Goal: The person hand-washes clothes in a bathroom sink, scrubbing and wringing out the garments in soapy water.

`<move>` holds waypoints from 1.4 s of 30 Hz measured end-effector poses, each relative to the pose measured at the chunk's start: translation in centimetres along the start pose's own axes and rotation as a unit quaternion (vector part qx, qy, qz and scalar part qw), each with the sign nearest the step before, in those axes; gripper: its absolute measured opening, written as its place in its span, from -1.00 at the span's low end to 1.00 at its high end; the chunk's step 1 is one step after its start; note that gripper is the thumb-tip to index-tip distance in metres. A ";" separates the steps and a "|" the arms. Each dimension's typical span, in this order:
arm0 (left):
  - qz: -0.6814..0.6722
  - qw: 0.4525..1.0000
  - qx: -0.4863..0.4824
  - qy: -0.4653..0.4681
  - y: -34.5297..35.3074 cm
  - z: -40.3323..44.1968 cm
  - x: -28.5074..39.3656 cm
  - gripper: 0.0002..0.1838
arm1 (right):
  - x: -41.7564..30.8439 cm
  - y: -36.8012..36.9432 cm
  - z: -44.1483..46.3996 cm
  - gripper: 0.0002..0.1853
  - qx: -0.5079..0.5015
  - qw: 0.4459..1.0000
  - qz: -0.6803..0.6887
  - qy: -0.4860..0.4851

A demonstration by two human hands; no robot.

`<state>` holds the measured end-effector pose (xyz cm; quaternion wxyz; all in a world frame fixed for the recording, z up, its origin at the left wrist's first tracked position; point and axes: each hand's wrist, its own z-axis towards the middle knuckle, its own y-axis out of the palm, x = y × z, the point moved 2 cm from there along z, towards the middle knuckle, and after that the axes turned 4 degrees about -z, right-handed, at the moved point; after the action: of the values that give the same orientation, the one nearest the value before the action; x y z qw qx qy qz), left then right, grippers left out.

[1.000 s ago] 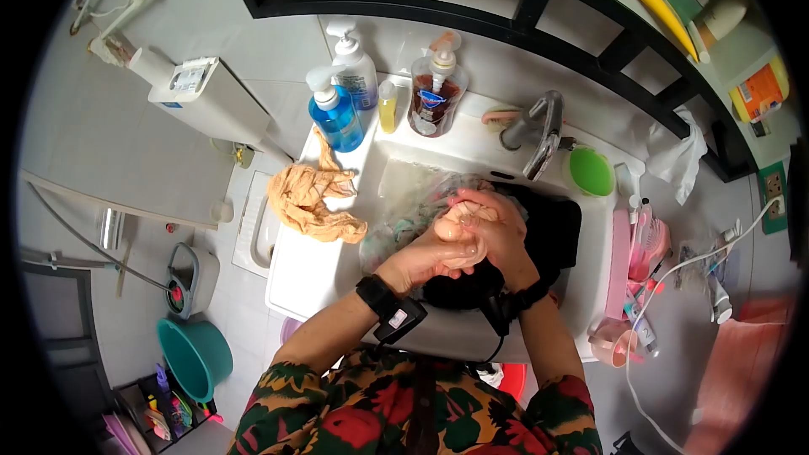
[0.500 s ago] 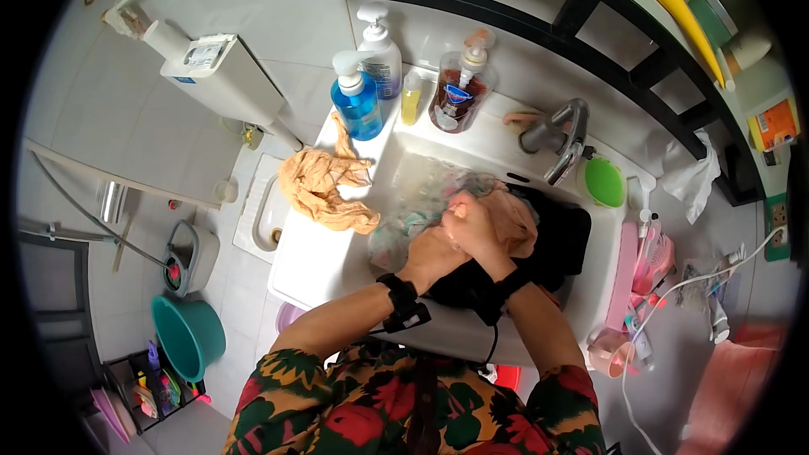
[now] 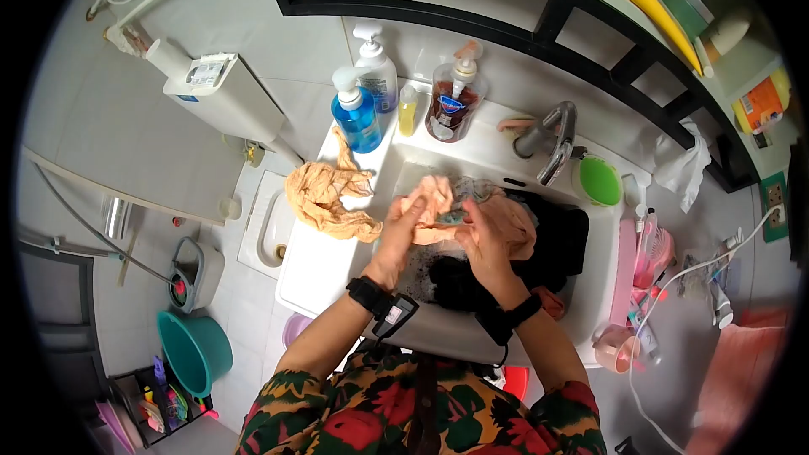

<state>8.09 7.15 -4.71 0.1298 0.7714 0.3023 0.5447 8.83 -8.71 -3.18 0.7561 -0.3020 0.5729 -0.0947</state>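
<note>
Over the white sink point(image 3: 602, 303), my left hand point(image 3: 399, 232) grips a small pink cloth point(image 3: 432, 195) between thumb and fingers. My right hand point(image 3: 486, 246) pinches the other end of the same cloth, which spans between the two hands. Beneath and beside them lie a larger pink cloth point(image 3: 511, 223), a black cloth point(image 3: 552, 240) and a patterned cloth in the water, with some suds. A crumpled light orange cloth point(image 3: 324, 200) rests on the sink's left ledge. Both wrists wear black bands with small devices.
Behind the basin stand a blue pump bottle point(image 3: 357, 122), a white pump bottle point(image 3: 377, 76), a brown soap bottle point(image 3: 452, 109) and the faucet point(image 3: 552, 139). A green cup point(image 3: 597, 181) sits at right. A black rack point(image 3: 506, 21) arches above; a teal basin point(image 3: 195, 354) is on the floor.
My hands were pressed together and have moved apart, with the small pink cloth now showing between them. The larger pink cloth, earlier hidden by my hands, shows at their right.
</note>
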 end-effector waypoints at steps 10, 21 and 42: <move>-0.009 0.991 -0.123 -0.045 0.5 -3.1 2.2 -0.77 | -2.9 -0.9 -1.2 -0.58 -0.018 0.994 0.095 0.044; 0.022 0.980 -0.197 -0.016 2.0 -6.8 5.1 -0.51 | -5.6 -1.0 -1.6 -0.75 -0.025 0.934 0.343 0.097; 0.085 0.990 -0.101 0.050 1.2 -8.2 8.4 -0.75 | -4.4 -3.2 -3.6 -0.74 0.151 0.960 0.207 0.110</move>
<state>2.80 10.28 5.41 0.1447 0.7494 0.1853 0.6190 4.75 -10.39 1.63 0.7283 -0.0469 0.6815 -0.0541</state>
